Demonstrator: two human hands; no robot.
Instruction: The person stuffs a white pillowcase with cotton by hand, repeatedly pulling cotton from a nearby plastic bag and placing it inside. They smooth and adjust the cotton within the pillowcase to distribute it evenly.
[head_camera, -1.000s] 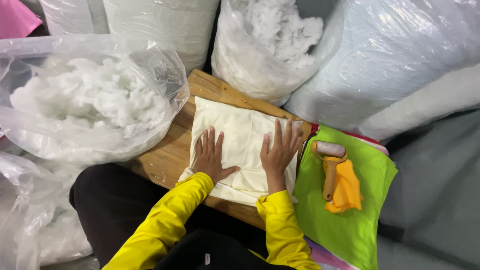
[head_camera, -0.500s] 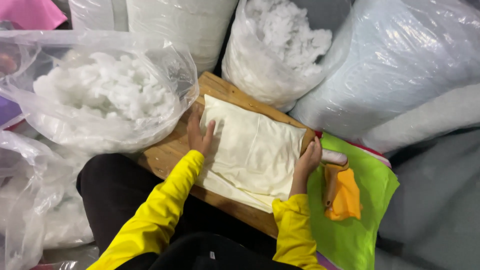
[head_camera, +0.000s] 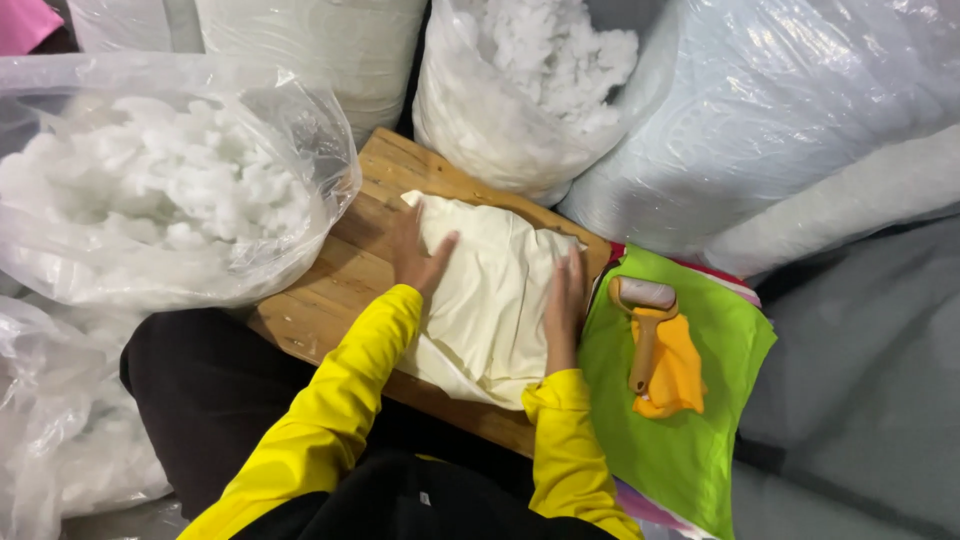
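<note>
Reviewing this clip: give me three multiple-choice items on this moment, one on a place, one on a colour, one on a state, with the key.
1. Where does the lint roller lie?
A. On the green cloth, right of the wooden board
B. Inside a bag of white stuffing
C. On the cream fabric

2. What colour are the person's sleeves?
A. Pink
B. Yellow
C. Grey

3. How are the hands placed on the cream fabric?
A. Both lifted clear of it
B. One holds the roller
C. The left hand at its left edge, the right hand at its right edge

Key: 1 A, the roller rests on an orange cloth atop the green one. 2 B, both sleeves are bright yellow. 3 C, each hand lies against its own side of the fabric on the board.
</note>
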